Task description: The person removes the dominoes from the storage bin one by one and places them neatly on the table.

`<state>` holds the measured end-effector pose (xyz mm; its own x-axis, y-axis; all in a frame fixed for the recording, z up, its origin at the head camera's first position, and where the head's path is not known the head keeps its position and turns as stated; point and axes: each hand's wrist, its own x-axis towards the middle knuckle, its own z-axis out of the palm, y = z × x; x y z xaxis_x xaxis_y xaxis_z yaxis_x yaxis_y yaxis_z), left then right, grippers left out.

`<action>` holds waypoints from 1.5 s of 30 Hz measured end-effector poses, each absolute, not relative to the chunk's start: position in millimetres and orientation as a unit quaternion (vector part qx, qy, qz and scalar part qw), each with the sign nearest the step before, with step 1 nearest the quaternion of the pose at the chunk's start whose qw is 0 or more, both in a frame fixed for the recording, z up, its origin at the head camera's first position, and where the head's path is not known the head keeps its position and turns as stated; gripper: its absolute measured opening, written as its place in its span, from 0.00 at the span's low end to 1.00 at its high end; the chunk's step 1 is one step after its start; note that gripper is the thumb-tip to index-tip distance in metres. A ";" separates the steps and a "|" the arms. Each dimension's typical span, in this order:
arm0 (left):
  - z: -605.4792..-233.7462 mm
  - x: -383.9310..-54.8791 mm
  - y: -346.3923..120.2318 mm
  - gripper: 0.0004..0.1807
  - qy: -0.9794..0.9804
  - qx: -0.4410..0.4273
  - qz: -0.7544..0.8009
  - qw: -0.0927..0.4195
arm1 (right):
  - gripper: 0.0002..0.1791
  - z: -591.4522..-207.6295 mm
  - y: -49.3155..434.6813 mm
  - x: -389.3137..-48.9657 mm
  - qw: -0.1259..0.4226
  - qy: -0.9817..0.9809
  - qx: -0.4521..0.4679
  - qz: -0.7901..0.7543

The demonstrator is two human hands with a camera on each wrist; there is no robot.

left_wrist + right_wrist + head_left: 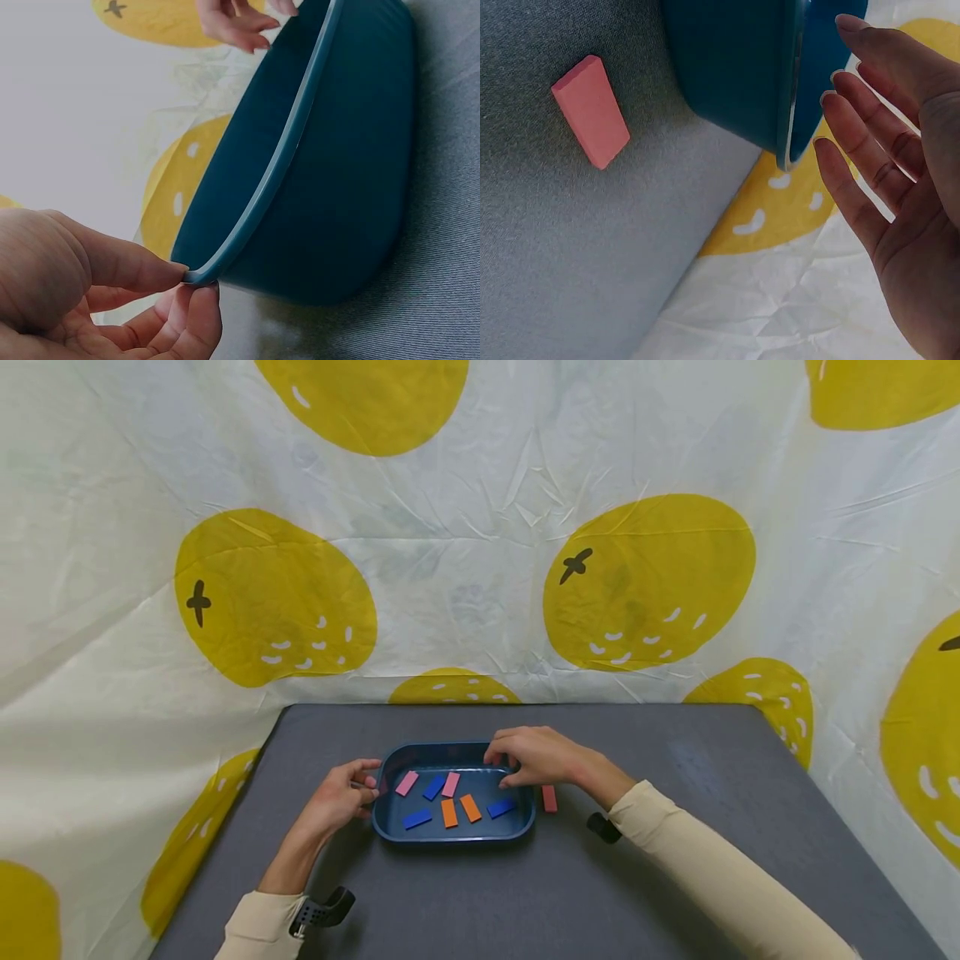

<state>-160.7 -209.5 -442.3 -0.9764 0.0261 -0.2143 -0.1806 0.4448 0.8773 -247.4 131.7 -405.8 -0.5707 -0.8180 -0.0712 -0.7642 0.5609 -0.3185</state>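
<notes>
A dark blue tray (pixel 465 838) with rounded corners stands on the table. My left hand (pixel 339 795) is at its left end; in the left wrist view the thumb and fingers pinch the tray's rim (pixel 281 161). Over the tray's right end hangs my right hand (pixel 542 755), fingers loosely bent and apart, with nothing between them in the right wrist view. Inside the tray lie several small flat blocks: blue blocks (pixel 417 818), pink blocks (pixel 407 783) and orange blocks (pixel 449 813). One salmon-pink block (pixel 592 112) lies outside, just right of the tray.
The tray rests on a dark grey table (pixel 465 910). Behind the table hangs a white cloth (pixel 457 585) printed with large yellow fruit shapes. A black band (pixel 324 910) is worn at the left wrist.
</notes>
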 end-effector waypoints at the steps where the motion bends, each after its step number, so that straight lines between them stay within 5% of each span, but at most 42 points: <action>1: -442.5 -160.7 -209.5 0.26 0.844 -0.046 0.526 0.098 | 0.21 -406.6 129.8 -247.5 0.111 0.877 -0.451 -0.124; 16: -442.2 -160.9 -208.0 0.26 0.841 -0.055 0.529 0.101 | 0.24 -419.5 103.0 -251.1 0.153 0.867 -0.468 -0.080; 45: -441.3 -159.0 -207.0 0.26 0.843 -0.056 0.526 0.100 | 0.22 -438.8 69.9 -247.1 0.153 0.853 -0.499 0.000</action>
